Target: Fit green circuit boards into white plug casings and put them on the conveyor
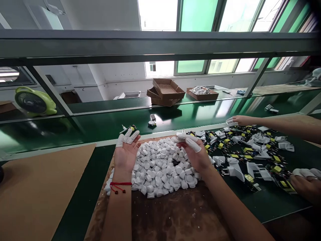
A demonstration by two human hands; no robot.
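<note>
My left hand (pixel 125 152) is palm up at the left edge of a pile of small white plastic caps (pixel 160 167), its fingers spread and capped with white finger cots. A small circuit board assembly (pixel 130 128) with a yellow part lies just beyond its fingertips on the green belt. Over the pile's right side, my right hand (pixel 194 149) has loosely bent, cot-covered fingers pointing left, with nothing visible in them. The caps rest on a brown board (pixel 175 214). Right of that hand lie several circuit boards with white plug housings (pixel 234 170).
Another board assembly (pixel 152 121) sits on the green belt (pixel 112 117). A co-worker's hand (pixel 237 120) reaches in from the right; another hand (pixel 306 182) is below it. Cardboard trays (pixel 168 92) stand behind the belt. A green fan (pixel 35 100) and brown cardboard (pixel 45 187) are left.
</note>
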